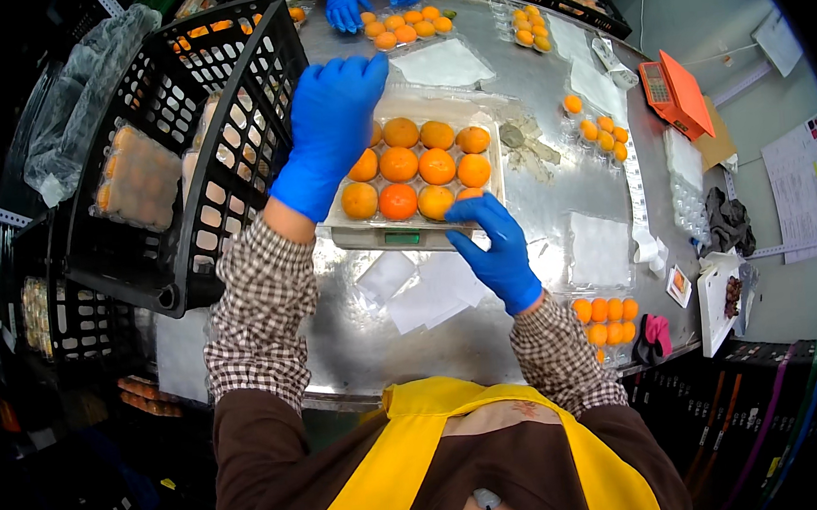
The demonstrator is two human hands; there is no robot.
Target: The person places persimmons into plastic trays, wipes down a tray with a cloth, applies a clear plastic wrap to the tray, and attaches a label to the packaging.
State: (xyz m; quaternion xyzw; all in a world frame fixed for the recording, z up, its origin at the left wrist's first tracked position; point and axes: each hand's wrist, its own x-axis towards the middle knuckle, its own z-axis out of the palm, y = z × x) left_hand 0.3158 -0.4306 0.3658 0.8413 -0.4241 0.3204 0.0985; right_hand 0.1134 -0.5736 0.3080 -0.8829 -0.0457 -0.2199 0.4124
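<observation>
A clear plastic pack (339, 213) filled with rows of orange fruit (399, 165) rests on a scale (403, 238) with a small green display. My left hand (337, 118), in a blue glove, is raised over the pack's far left side with its fingers curled in. What those fingers hold, if anything, is hidden. At the near right corner, my right hand (498, 249), also blue-gloved, has its fingers and thumb bent around the pack's edge. The index finger lies against a fruit there.
To the left stands a black crate (172, 257) containing filled packs (138, 177). White sheets (435, 291) lie before the scale. More fruit packs (607, 322) and an orange-red scale (674, 94) are on the right. Across the table are another person's gloved hands (346, 7).
</observation>
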